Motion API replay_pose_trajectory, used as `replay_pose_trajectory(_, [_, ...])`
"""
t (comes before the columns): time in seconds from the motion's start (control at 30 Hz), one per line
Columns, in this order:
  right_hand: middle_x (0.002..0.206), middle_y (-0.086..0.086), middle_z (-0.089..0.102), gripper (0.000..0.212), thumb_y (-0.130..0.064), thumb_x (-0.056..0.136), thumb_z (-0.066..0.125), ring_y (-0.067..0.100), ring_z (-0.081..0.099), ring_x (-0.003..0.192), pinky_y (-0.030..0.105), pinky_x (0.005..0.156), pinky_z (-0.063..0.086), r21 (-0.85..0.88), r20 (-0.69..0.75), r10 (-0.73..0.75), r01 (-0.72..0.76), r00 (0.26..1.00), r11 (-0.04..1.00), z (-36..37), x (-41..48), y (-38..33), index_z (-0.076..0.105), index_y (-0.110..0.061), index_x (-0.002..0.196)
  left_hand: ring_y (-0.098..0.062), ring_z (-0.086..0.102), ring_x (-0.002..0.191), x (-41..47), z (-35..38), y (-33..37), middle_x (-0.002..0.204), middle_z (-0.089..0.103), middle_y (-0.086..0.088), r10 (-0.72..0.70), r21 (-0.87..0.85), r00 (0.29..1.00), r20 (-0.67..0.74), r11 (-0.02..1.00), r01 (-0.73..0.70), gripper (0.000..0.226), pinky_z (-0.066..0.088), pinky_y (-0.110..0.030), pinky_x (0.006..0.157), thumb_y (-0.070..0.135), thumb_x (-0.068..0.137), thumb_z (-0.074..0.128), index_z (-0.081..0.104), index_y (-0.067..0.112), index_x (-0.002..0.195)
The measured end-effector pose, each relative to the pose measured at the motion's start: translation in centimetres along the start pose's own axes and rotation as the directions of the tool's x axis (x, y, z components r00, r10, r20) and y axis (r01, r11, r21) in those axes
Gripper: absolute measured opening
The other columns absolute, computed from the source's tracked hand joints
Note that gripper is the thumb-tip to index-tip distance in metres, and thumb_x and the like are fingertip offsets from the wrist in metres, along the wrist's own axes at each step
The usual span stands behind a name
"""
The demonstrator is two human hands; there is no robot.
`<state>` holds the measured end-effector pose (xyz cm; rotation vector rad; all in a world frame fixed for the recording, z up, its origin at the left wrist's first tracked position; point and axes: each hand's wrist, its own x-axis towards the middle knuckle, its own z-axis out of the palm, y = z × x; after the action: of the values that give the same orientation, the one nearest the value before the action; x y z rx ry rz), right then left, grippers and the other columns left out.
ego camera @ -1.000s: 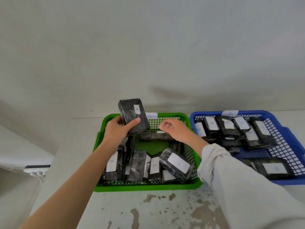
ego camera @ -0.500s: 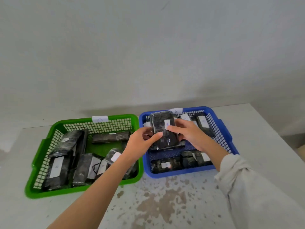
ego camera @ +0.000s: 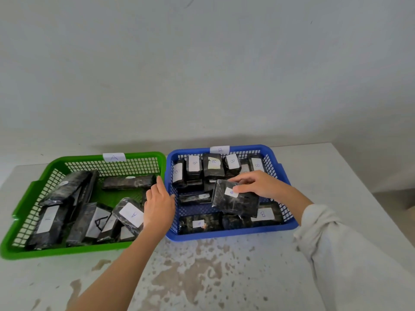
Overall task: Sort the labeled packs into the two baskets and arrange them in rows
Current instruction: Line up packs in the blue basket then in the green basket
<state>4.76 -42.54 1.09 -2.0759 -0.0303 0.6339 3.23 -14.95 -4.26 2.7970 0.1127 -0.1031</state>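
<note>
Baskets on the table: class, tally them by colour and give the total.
Green basket: 1
Blue basket: 1
Total: 2

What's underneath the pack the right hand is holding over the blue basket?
Under the held pack in the blue basket, parts of a front-row B-labeled pack and another dark pack show; the rest beneath is covered.

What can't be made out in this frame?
- Head view: the grip under the pack, hidden by the right hand.
- Labels on the dark packs at the left of the green basket: too small or turned away.
- Right sleeve: cut off by the frame edge.
</note>
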Motion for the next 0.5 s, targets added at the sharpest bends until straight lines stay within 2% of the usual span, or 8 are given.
replay_pose_trajectory(0.1, [0.106, -0.004, 0.065, 0.027, -0.026, 0.088, 0.064, 0.013, 0.06, 0.095, 0.032, 0.086, 0.046, -0.132, 0.051, 0.038, -0.031, 0.998, 0.991, -1.5, -0.3, 1.2, 0.064, -0.033, 0.113, -0.032, 0.035, 0.13, 0.0, 0.7, -0.2, 0.143, 0.035, -0.018, 0.013, 0.083, 0.999, -0.035, 0.996, -0.01, 0.066, 0.038, -0.036, 0.102, 0.03, 0.101, 0.034, 0.0, -0.002, 0.148])
replay_pose_trajectory(0.17, [0.103, -0.005, 0.062, 0.026, -0.023, 0.089, 0.061, 0.011, 0.058, 0.094, 0.034, 0.088, 0.045, -0.185, 0.067, 0.077, -0.064, 0.995, 0.981, -2.2, -0.7, 2.1, 0.063, -0.031, 0.114, -0.032, 0.036, 0.129, 0.0, 1.1, -0.2, 0.142, 0.035, -0.019, 0.013, 0.108, 0.999, -0.051, 0.994, -0.008, 0.066, 0.04, -0.036, 0.101, 0.03, 0.101, 0.034, 0.001, -0.003, 0.148])
replay_pose_trajectory(0.27, [0.106, -0.004, 0.064, 0.022, -0.022, 0.09, 0.06, 0.007, 0.059, 0.093, 0.03, 0.083, 0.047, -0.081, 0.031, 0.077, -0.074, 0.997, 0.994, -2.5, -1.2, 2.6, 0.062, -0.035, 0.107, -0.032, 0.037, 0.129, -0.1, 1.3, -0.2, 0.141, 0.037, -0.019, 0.018, 0.126, 0.998, -0.064, 0.992, -0.01, 0.066, 0.042, -0.036, 0.099, 0.028, 0.101, 0.035, 0.002, -0.004, 0.148])
replay_pose_trajectory(0.37, [0.103, -0.005, 0.069, 0.018, -0.026, 0.089, 0.061, 0.012, 0.065, 0.093, 0.026, 0.073, 0.051, 0.033, 0.013, 0.029, -0.029, 0.999, 0.999, -1.0, -1.1, 1.8, 0.063, -0.038, 0.103, -0.033, 0.038, 0.127, -0.2, 1.3, -0.1, 0.14, 0.039, -0.019, 0.019, 0.135, 0.997, -0.076, 0.991, -0.009, 0.064, 0.043, -0.037, 0.098, 0.027, 0.101, 0.035, 0.004, -0.004, 0.148])
replay_pose_trajectory(0.5, [0.104, -0.009, 0.066, 0.019, -0.03, 0.089, 0.061, 0.008, 0.062, 0.097, 0.019, 0.074, 0.046, -0.011, 0.098, -0.066, 0.068, 0.993, 0.998, 3.1, 1.1, -0.1, 0.059, -0.031, 0.108, -0.031, 0.041, 0.125, -0.4, 1.1, -0.1, 0.138, 0.042, -0.018, 0.011, 0.137, 0.996, -0.092, 0.991, 0.001, 0.064, 0.044, -0.037, 0.096, 0.028, 0.1, 0.037, 0.008, -0.002, 0.148])
